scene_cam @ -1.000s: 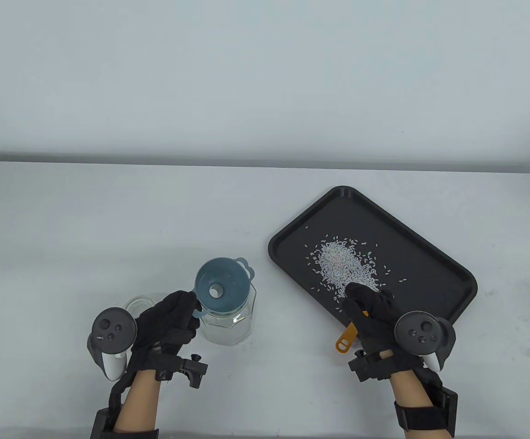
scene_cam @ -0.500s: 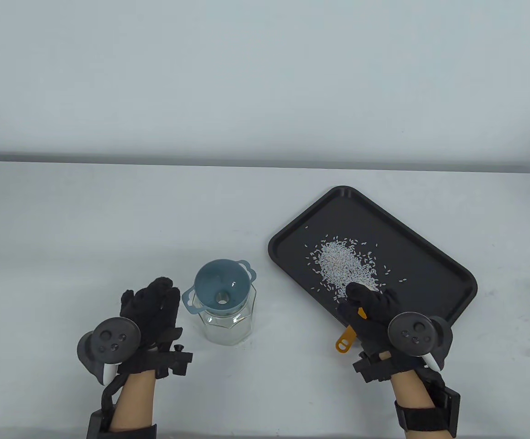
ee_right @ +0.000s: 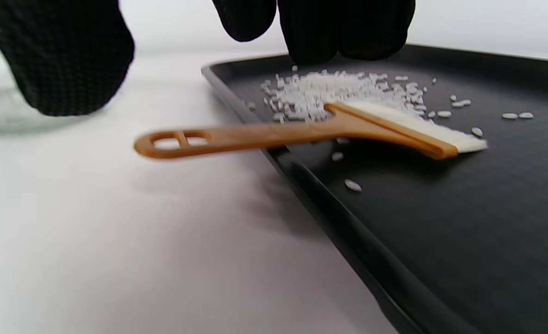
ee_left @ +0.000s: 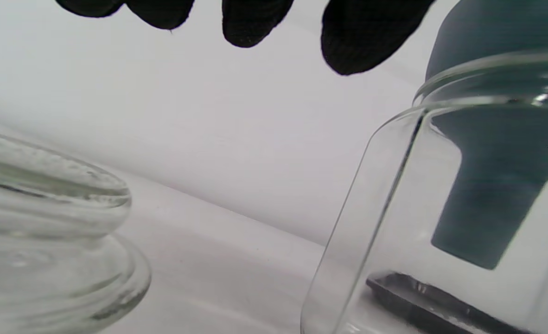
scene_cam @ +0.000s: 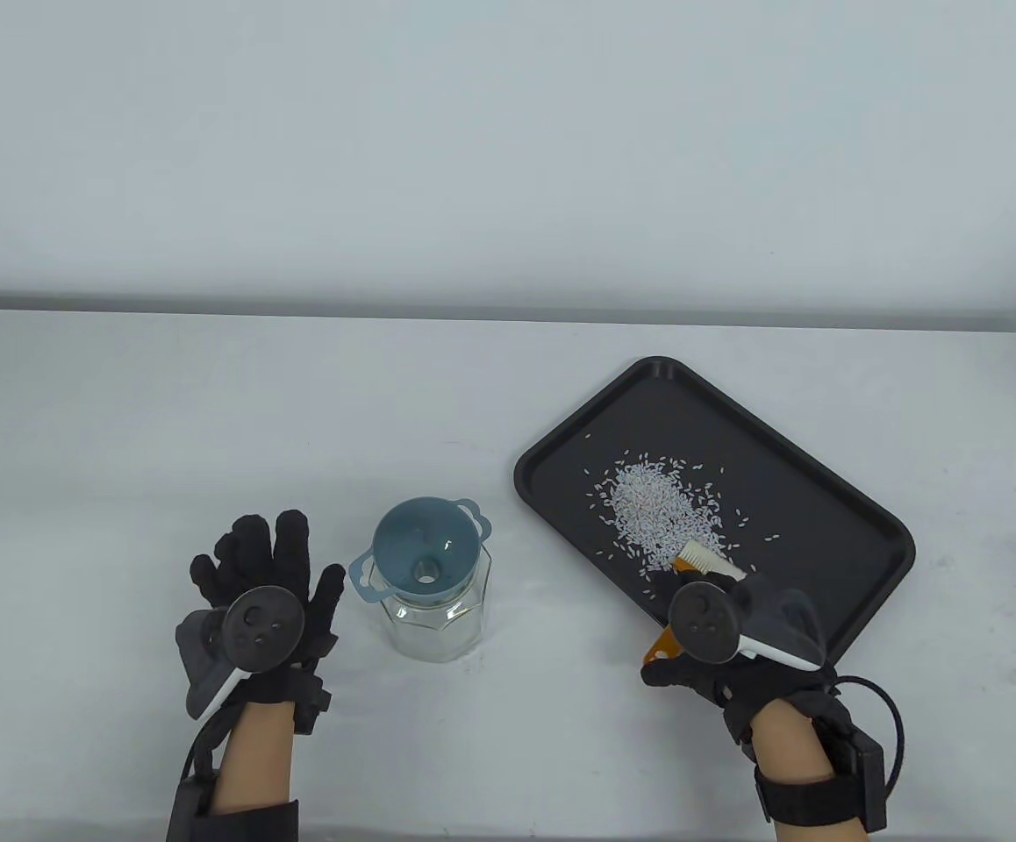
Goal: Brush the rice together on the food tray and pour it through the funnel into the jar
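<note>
Down on the white surface (scene_cam: pixel 210 421), table view first: the left hand (scene_cam: pixel 267 574) lies flat with fingers spread, holding nothing, just left of the glass jar (scene_cam: pixel 438 614) that carries the blue funnel (scene_cam: pixel 425 548) in its mouth. Over on the right, the black food tray (scene_cam: pixel 824 491) holds a heap of rice (scene_cam: pixel 657 513), and the right hand (scene_cam: pixel 727 649) hovers at the tray's near edge above the brush (scene_cam: pixel 705 561).

Left wrist view: straight fingers (ee_left: pixel 255 21) hang free, the funnel's spout sits inside the jar, and a glass lid (ee_left: pixel 47 222) rests nearby.

Right wrist view: the brush lies across the tray rim, bristles in the rice, fingers (ee_right: pixel 343 28) apart above it, gripping nothing.
</note>
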Tool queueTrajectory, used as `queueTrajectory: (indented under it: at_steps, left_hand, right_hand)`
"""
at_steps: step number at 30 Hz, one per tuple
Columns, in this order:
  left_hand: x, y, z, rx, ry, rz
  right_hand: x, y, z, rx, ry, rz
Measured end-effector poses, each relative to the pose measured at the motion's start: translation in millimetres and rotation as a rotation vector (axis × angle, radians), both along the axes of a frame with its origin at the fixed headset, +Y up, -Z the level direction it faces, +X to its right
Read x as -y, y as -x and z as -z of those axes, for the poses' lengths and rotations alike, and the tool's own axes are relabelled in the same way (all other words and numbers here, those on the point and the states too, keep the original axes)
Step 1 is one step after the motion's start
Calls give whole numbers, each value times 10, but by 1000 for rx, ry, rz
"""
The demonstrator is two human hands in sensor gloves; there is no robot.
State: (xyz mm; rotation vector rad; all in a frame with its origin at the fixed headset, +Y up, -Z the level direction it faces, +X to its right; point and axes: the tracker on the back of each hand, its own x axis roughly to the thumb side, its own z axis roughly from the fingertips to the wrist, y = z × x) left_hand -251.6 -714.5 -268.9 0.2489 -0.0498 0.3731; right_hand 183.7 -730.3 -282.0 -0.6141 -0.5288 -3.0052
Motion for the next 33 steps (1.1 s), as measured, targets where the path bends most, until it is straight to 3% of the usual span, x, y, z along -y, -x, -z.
queueTrajectory:
  at_steps: [7,11,19,33]
  left_hand:
    - [22,0,12,1,22,1]
    - [27,-5,17,9,28,-4]
    - [36,-13,23,20,37,-28]
    - [41,-17,29,32,44,-45]
  right_hand:
    - [263,212,22,-62,39,-178]
    - [299,298,27,-77,-32,-226]
    - [-22,135,-9,-37,-219,-28]
    - [-506,-498,-90,205,-597,255]
